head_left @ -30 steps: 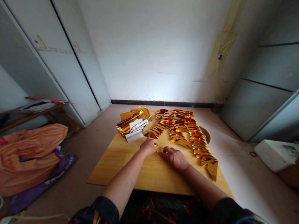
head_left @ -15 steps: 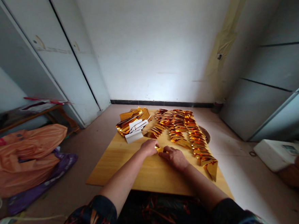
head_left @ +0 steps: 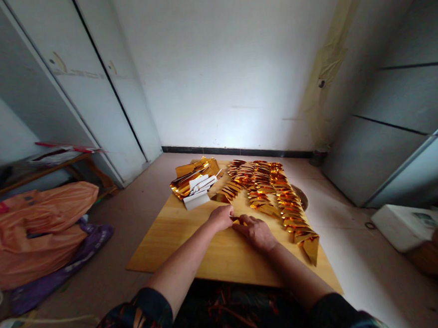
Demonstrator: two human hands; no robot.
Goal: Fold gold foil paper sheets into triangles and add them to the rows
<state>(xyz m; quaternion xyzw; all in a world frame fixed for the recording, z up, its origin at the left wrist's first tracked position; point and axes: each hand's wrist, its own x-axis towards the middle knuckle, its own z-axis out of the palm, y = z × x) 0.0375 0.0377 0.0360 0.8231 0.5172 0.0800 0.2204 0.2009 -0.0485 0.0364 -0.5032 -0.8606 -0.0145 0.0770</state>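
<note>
Between my hands is a small piece of gold foil paper [head_left: 236,222], mostly covered by fingers. My left hand [head_left: 221,217] is closed on its left side, and my right hand [head_left: 256,231] pinches its right side low over the wooden board [head_left: 164,242]. Beyond my right hand, folded gold pieces [head_left: 291,209] lie overlapping in rows. A stack of gold foil sheets [head_left: 193,171] sits at the board's far left, with white paper strips [head_left: 201,185] on it.
Orange [head_left: 39,226] and purple bags [head_left: 64,264] lie on the floor at left. A white box [head_left: 403,226] stands at right. Behind the board's right edge a round bowl [head_left: 303,197] partly shows. The wall [head_left: 227,73] rises beyond.
My left hand has shifted slightly to the right and turned, and less of the foil piece shows between my hands. My right hand has hardly moved.
</note>
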